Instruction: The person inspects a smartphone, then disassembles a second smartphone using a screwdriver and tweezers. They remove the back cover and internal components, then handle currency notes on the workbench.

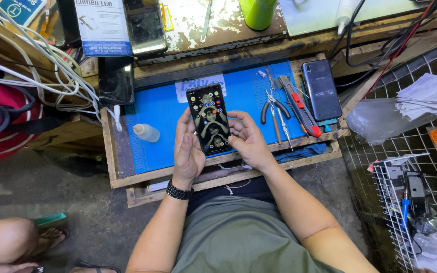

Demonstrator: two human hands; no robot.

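A black smartphone [209,117] with its screen lit, showing app icons over a photo, is held over a blue work mat [158,108]. My left hand [187,149] grips its left edge and lower end; a dark watch sits on that wrist. My right hand [249,139] cups the phone's right side, with the thumb resting on the lower right of the screen. Both hands hover over the front of a small wooden workbench [120,179].
Pliers [270,106], tweezers, a red-and-grey utility knife [299,108] and a second dark phone [321,89] lie right of the mat. A small clear bottle [146,133] lies at left. Cables, boxes and a green cup [257,12] are behind. Wire rack at right. Another person's foot at lower left.
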